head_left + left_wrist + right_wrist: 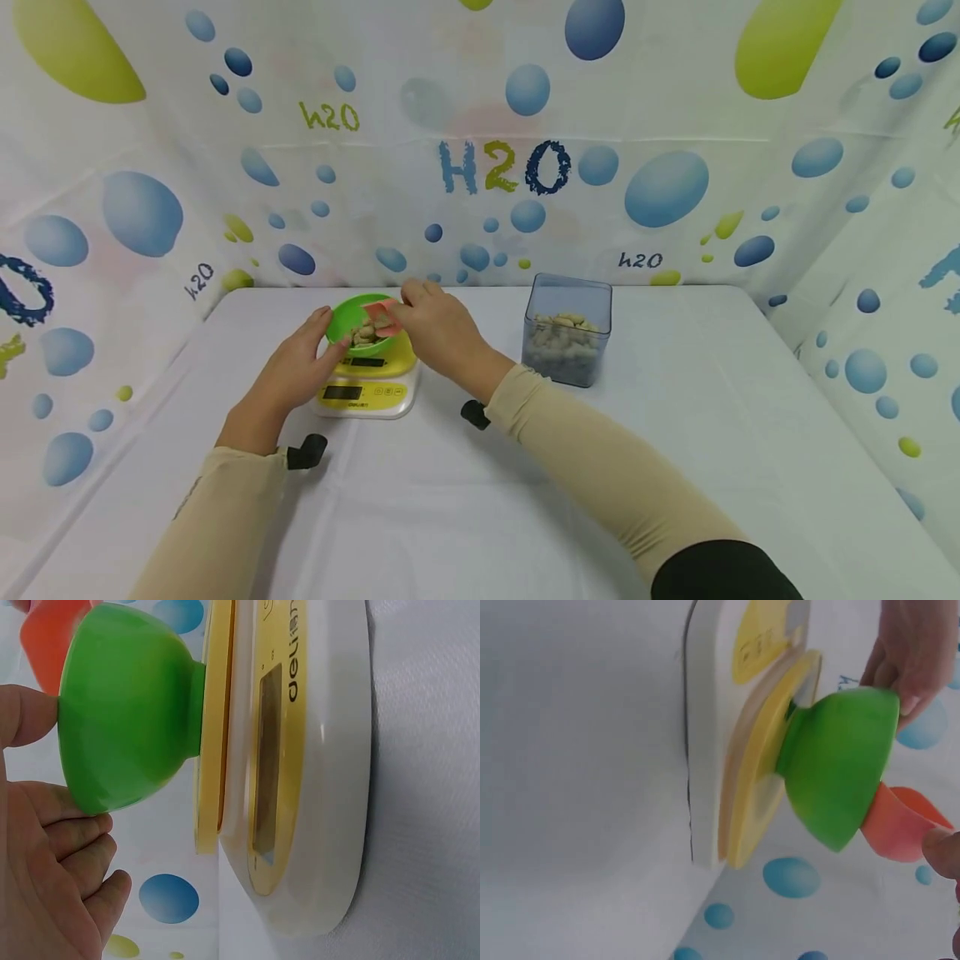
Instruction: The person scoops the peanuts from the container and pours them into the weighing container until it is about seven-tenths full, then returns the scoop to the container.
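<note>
Green bowl (pixel 349 314) shows its beige contents (pixel 365 333) only in the head view.

A makeshift curtained booth: bubble-printed "H2O" sheeting (pixel 480 117) on three sides of a white-covered table (pixel 450 500).

On the backdrop (pixel 397 192), a large "H2O" is printed in light blue, green and dark blue, and a smaller "h2O" is repeated around it; on the kitchen scale (pixel 326 772), "deli" is marked, followed by blurred characters
</note>
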`<move>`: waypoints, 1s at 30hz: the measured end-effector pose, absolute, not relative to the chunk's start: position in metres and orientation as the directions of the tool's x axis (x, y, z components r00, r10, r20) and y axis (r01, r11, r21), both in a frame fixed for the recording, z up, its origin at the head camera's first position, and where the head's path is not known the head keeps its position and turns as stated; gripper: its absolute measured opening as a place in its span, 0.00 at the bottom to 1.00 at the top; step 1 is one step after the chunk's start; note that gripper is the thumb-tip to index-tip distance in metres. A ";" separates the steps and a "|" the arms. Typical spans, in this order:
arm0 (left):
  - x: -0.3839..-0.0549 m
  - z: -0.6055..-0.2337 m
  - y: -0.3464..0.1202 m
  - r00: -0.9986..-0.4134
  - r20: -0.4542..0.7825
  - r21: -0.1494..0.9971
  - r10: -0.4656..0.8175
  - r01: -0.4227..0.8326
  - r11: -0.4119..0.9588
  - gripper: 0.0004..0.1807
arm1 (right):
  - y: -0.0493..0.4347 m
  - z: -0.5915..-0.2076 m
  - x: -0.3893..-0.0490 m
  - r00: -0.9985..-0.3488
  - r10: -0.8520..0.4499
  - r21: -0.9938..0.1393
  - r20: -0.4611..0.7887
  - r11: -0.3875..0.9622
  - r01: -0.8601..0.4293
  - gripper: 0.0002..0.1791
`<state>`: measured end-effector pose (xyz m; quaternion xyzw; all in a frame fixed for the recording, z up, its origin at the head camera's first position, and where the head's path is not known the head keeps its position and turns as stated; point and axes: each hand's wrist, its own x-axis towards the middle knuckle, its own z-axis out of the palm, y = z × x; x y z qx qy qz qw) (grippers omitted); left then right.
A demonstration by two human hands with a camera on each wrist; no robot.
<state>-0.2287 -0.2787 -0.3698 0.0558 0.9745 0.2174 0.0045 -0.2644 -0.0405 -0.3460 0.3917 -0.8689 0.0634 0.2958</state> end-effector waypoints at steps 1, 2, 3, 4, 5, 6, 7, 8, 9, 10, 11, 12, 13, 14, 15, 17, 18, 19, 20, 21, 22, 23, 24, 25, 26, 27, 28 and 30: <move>-0.229 -0.370 -0.278 -0.994 0.015 0.424 0.112 0.108 0.899 0.41 | -0.039 -0.346 -0.265 -0.485 -0.656 0.168 0.578 0.677 -0.717 0.12; -0.229 -0.370 -0.278 -0.993 0.013 0.425 0.114 0.109 0.899 0.41 | -0.037 -0.346 -0.266 -0.451 -0.667 0.206 0.594 0.667 -0.716 0.12; -0.229 -0.370 -0.277 -0.993 0.010 0.426 0.116 0.109 0.898 0.41 | -0.035 -0.346 -0.267 -0.424 -0.678 0.240 0.600 0.659 -0.713 0.12; -0.229 -0.370 -0.277 -0.993 0.007 0.428 0.117 0.109 0.897 0.41 | -0.032 -0.345 -0.268 -0.404 -0.687 0.265 0.604 0.651 -0.712 0.11; -0.229 -0.370 -0.277 -0.993 0.006 0.431 0.118 0.109 0.896 0.41 | -0.030 -0.344 -0.269 -0.389 -0.695 0.284 0.605 0.645 -0.710 0.11; -0.229 -0.370 -0.276 -0.993 0.007 0.432 0.120 0.111 0.895 0.41 | -0.029 -0.343 -0.270 -0.377 -0.702 0.300 0.605 0.639 -0.708 0.11; -0.230 -0.370 -0.276 -0.993 0.005 0.432 0.119 0.110 0.895 0.41 | -0.027 -0.343 -0.271 -0.371 -0.706 0.310 0.603 0.636 -0.707 0.10; -0.231 -0.370 -0.276 -0.993 0.002 0.434 0.118 0.107 0.895 0.41 | -0.025 -0.342 -0.271 -0.369 -0.709 0.315 0.601 0.634 -0.706 0.10; -0.231 -0.371 -0.276 -0.993 -0.001 0.437 0.116 0.104 0.893 0.41 | -0.023 -0.341 -0.272 -0.372 -0.711 0.315 0.597 0.634 -0.706 0.11; -0.232 -0.372 -0.276 -0.993 -0.002 0.439 0.115 0.103 0.893 0.41 | -0.021 -0.340 -0.272 -0.379 -0.709 0.311 0.594 0.637 -0.706 0.11; -0.232 -0.373 -0.276 -0.994 -0.003 0.440 0.114 0.101 0.892 0.41 | -0.020 -0.340 -0.273 -0.384 -0.706 0.304 0.595 0.640 -0.706 0.12; -0.233 -0.374 -0.276 -0.994 -0.004 0.441 0.113 0.100 0.892 0.41 | -0.018 -0.339 -0.273 -0.391 -0.700 0.295 0.597 0.645 -0.705 0.12; -0.233 -0.374 -0.276 -0.994 -0.006 0.443 0.112 0.098 0.891 0.41 | -0.016 -0.339 -0.273 -0.401 -0.691 0.280 0.601 0.652 -0.705 0.13; -0.234 -0.374 -0.276 -0.994 -0.008 0.445 0.112 0.097 0.890 0.41 | -0.014 -0.338 -0.274 -0.413 -0.682 0.265 0.603 0.660 -0.703 0.13; -0.234 -0.374 -0.275 -0.994 -0.009 0.445 0.111 0.095 0.890 0.41 | -0.012 -0.338 -0.274 -0.428 -0.671 0.246 0.605 0.669 -0.701 0.13; -0.234 -0.374 -0.274 -0.994 -0.011 0.445 0.113 0.096 0.890 0.42 | -0.007 -0.335 -0.274 -0.469 -0.637 0.187 0.611 0.692 -0.697 0.12; -0.234 -0.373 -0.273 -0.993 -0.010 0.443 0.114 0.098 0.891 0.41 | -0.004 -0.334 -0.274 -0.495 -0.618 0.157 0.611 0.707 -0.690 0.12; -0.233 -0.372 -0.273 -0.994 -0.011 0.441 0.113 0.097 0.892 0.42 | 0.000 -0.332 -0.274 -0.518 -0.597 0.124 0.612 0.720 -0.683 0.12; -0.233 -0.371 -0.272 -0.993 -0.010 0.440 0.114 0.098 0.892 0.42 | 0.004 -0.330 -0.273 -0.542 -0.577 0.092 0.610 0.731 -0.676 0.13; -0.233 -0.369 -0.271 -0.993 -0.004 0.438 0.116 0.103 0.893 0.42 | 0.009 -0.327 -0.272 -0.566 -0.557 0.055 0.607 0.741 -0.669 0.14; -0.233 -0.367 -0.270 -0.993 0.006 0.437 0.121 0.111 0.893 0.42 | 0.015 -0.323 -0.270 -0.588 -0.538 0.020 0.603 0.748 -0.664 0.15; -0.233 -0.365 -0.268 -0.992 0.017 0.434 0.127 0.121 0.893 0.42 | 0.021 -0.320 -0.269 -0.606 -0.524 -0.009 0.598 0.752 -0.659 0.15; -0.233 -0.363 -0.267 -0.991 0.029 0.431 0.133 0.133 0.892 0.42 | 0.028 -0.316 -0.268 -0.624 -0.513 -0.034 0.590 0.756 -0.654 0.15; -0.233 -0.360 -0.264 -0.990 0.040 0.429 0.139 0.142 0.892 0.42 | 0.035 -0.312 -0.267 -0.636 -0.503 -0.059 0.585 0.756 -0.652 0.16; -0.234 -0.358 -0.262 -0.987 0.057 0.426 0.149 0.159 0.891 0.42 | 0.043 -0.308 -0.266 -0.647 -0.495 -0.086 0.579 0.753 -0.653 0.16; -0.235 -0.356 -0.259 -0.985 0.070 0.423 0.159 0.174 0.889 0.42 | 0.052 -0.304 -0.265 -0.655 -0.489 -0.107 0.576 0.749 -0.654 0.16; -0.235 -0.353 -0.256 -0.981 0.085 0.422 0.174 0.193 0.886 0.41 | 0.061 -0.301 -0.265 -0.662 -0.483 -0.127 0.573 0.746 -0.654 0.16; -0.236 -0.348 -0.247 -0.975 0.106 0.421 0.196 0.223 0.880 0.41 | 0.080 -0.295 -0.264 -0.677 -0.472 -0.157 0.564 0.744 -0.650 0.16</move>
